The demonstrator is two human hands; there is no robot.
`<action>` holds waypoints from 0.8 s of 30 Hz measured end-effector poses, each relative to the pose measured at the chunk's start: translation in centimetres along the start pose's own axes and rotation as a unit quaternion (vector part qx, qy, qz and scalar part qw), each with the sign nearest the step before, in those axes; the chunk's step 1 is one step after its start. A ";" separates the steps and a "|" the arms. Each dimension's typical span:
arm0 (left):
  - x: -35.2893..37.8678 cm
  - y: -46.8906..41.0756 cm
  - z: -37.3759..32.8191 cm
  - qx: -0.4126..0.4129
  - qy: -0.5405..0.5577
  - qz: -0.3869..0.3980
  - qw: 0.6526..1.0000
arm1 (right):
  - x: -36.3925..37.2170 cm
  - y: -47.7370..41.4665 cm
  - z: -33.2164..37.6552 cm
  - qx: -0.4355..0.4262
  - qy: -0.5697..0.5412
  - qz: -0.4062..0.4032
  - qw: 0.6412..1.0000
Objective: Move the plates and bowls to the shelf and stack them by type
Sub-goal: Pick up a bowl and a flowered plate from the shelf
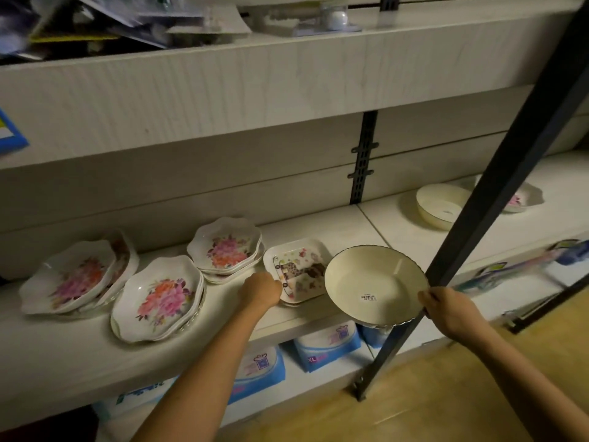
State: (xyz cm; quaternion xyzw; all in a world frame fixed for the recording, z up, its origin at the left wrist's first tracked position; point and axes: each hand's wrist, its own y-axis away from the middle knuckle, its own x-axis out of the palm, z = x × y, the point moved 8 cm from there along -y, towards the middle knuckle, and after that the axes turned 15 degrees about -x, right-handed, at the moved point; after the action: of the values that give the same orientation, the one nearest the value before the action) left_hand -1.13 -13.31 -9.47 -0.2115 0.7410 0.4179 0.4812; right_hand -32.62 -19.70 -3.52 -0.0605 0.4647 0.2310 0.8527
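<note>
Centrally, the right hand [452, 309] holds a cream bowl [376, 282] tilted toward the viewer above the front edge of the shelf [322, 223]. Its fingers [428, 298] are pinched narrow on the near rim, thumb on top; this one-sided hold leaves the base free for setting down. A second cream bowl [441, 205] sits farther right on the shelf, partly behind a dark post [497, 193], and is the likely stacking partner. The left hand [261, 288] is curled against the near-left edge of a square plate [298, 271], probably to steady or shift it. Whether its fingers actually grip the rim cannot be told. Flowered plates [226, 247] lie in three stacks to the left, already grouped by type.
</note>
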 end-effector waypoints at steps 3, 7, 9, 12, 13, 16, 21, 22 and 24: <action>-0.6 -0.5 -0.1 0.011 0.035 0.017 0.999 | -0.3 0.2 0.2 0.003 0.002 -0.004 1.000; -1.7 -0.2 0.1 0.039 0.076 0.035 0.996 | -0.7 0.7 0.7 0.000 0.007 -0.023 1.000; -2.4 0.2 0.5 0.051 0.087 0.033 0.994 | -0.9 1.1 0.6 0.000 0.003 -0.033 0.999; -3.2 1.2 1.2 0.063 0.082 0.035 0.994 | -1.1 2.1 0.4 0.005 -0.011 -0.040 0.999; -3.5 1.6 1.3 0.068 0.082 0.038 0.994 | -1.3 2.6 0.4 0.006 -0.017 -0.044 0.999; -4.1 2.8 1.7 0.092 0.103 0.060 0.989 | -1.8 4.5 -0.1 0.010 -0.027 -0.055 0.998; -4.0 5.9 1.0 0.131 0.117 0.096 0.980 | -3.0 8.1 -2.4 0.022 -0.018 -0.072 0.997; -3.8 6.8 0.5 0.138 0.116 0.106 0.978 | -3.4 8.9 -3.1 0.032 -0.021 -0.074 0.996; -3.3 8.2 -0.3 0.148 0.115 0.118 0.975 | -4.4 10.3 -4.6 0.049 -0.030 -0.083 0.995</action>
State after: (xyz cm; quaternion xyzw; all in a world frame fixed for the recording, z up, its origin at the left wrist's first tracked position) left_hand -5.67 -9.26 -3.06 -0.0961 0.8645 0.3306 0.3661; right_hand -42.84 -13.47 -1.39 -0.0505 0.4430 0.1379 0.8844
